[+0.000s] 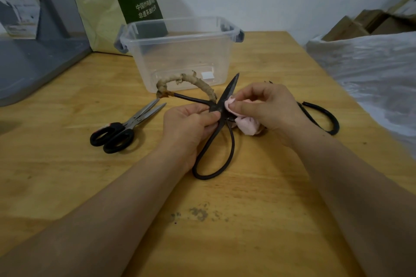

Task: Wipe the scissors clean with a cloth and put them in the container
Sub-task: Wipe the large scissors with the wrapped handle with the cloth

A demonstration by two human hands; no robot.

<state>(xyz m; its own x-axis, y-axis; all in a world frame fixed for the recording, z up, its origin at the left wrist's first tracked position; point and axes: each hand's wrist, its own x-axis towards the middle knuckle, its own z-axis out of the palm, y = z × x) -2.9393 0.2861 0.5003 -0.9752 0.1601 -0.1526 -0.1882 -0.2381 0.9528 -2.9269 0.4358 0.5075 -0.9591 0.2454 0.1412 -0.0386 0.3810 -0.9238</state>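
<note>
scissors (221, 105) gripped between both hands

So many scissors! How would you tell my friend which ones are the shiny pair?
Find the clear plastic container at the back of the wooden table. In front of it, left of the person's left hand, the small scissors lie flat, untouched. Only they have shiny silver blades and chunky black plastic handles.

Pink cloth (246, 127), black scissors (221, 119)
</note>
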